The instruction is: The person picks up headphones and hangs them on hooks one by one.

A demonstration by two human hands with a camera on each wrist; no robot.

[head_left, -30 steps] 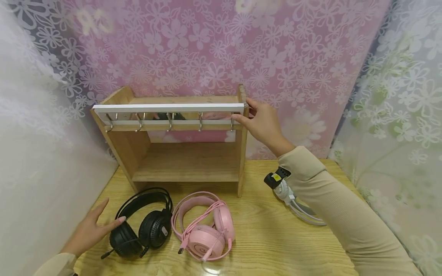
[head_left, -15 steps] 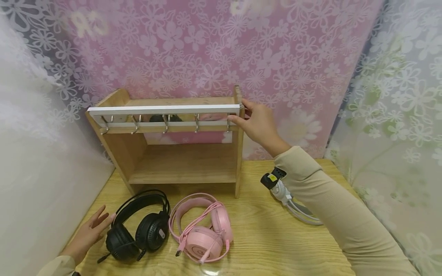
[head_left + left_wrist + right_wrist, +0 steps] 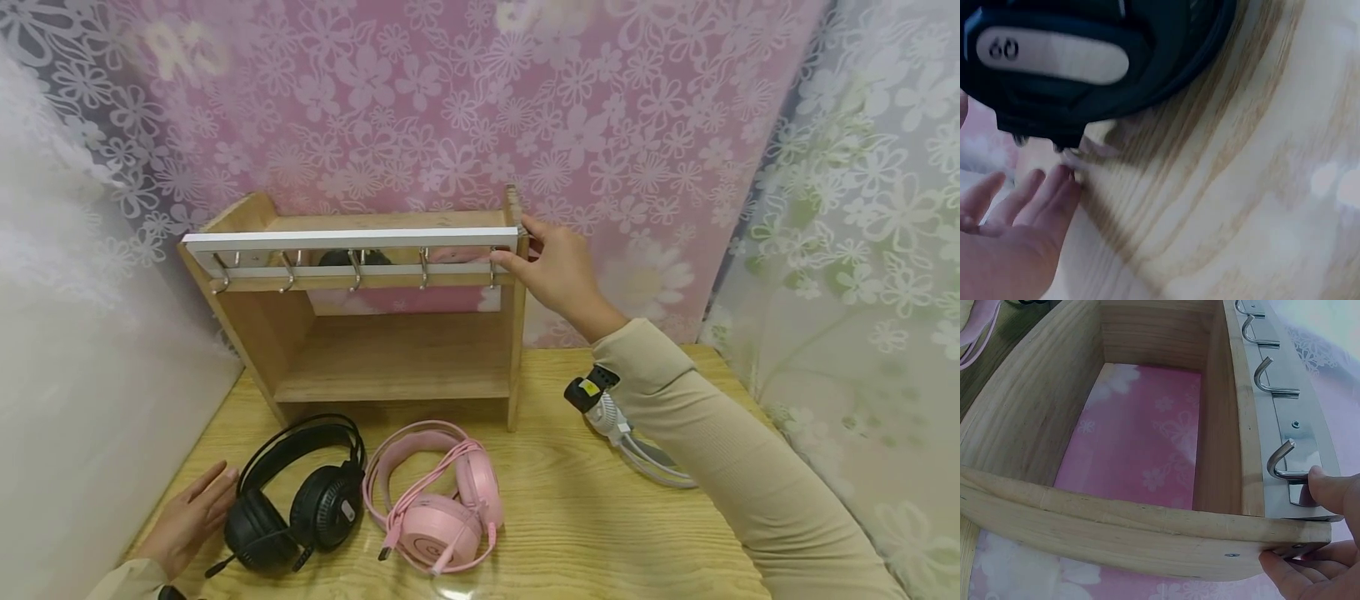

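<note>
At the back stands a wooden shelf (image 3: 397,358). Along its upper front runs a hook rack (image 3: 352,240), a white and shiny strip with several metal hooks. My right hand (image 3: 558,271) grips the shelf's upper right corner: the thumb (image 3: 1329,487) presses on the rack's end by the last hook, while the fingers lie against the outer side panel. Low at the left, my left hand (image 3: 187,517) is beside the black headphones (image 3: 326,508), fingers extended and nothing held. In the left wrist view its fingertips are close to the headphones (image 3: 1054,56); contact cannot be told.
Pink headphones (image 3: 442,529) with a bundled cable lie right of the black pair. A white headset (image 3: 645,458) lies farther right, partly hidden under my right forearm. Flowered curtains (image 3: 600,100) enclose the wood-grain table (image 3: 585,517) at the back and both sides.
My left hand has moved down, away from the black headphones' headband. My right hand keeps its grip on the shelf corner. The whole head view has shifted slightly.
</note>
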